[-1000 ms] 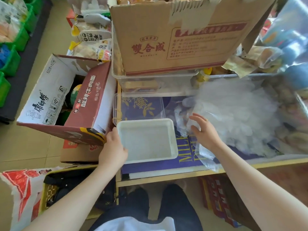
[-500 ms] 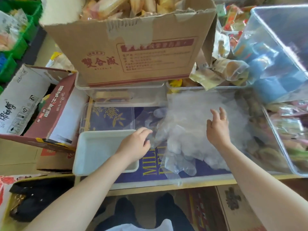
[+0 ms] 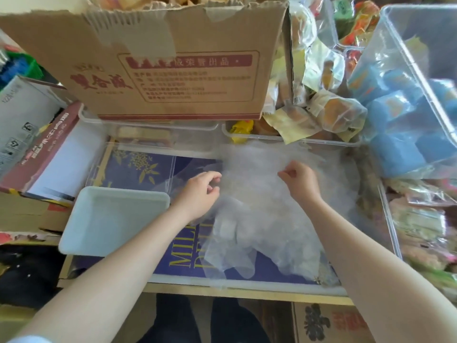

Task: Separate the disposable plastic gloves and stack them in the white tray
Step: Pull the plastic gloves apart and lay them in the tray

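The left hand [image 3: 199,194] sits at the left edge of the pile of disposable plastic gloves [image 3: 262,209], fingers curled with thumb and fingertips drawn together, apparently pinching thin film; the film is too clear to confirm what lies between them. The right hand [image 3: 300,180] rests on the upper middle of the same pile, fingers likewise curled into a pinch on the film.

The pile lies on the worktop between and below both hands. Its long axis runs from the far side toward the person, with glove fingers pointing at the near edge.

The white tray [image 3: 113,220] stands directly left of the pile, just beside the left wrist, and holds no gloves as far as can be seen. The left hand is clearly nearer to it.

Judgement: separation is at its first step. A freed glove must travel leftward, so the left hand is better placed to carry it while the right holds the pile down.
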